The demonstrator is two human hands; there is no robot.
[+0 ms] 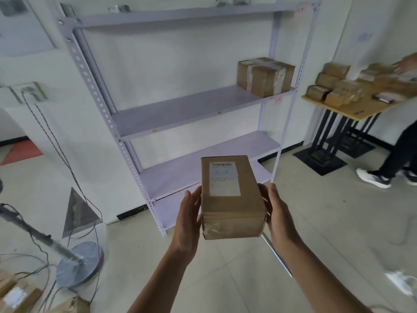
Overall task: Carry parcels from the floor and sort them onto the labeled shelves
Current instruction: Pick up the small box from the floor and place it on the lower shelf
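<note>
Hands first: the left hand [188, 213] and the right hand [278, 214] press flat against opposite sides of a brown parcel [232, 199], label up, held in the air between them. Beyond the hands stands the grey shelving unit [187, 109]; its middle shelf, up and right of the right hand, carries two taped boxes [265, 76], while the lower shelves look bare. More parcels [15, 297] lie on the floor down-left of the left hand, so sorting seems barely begun.
</note>
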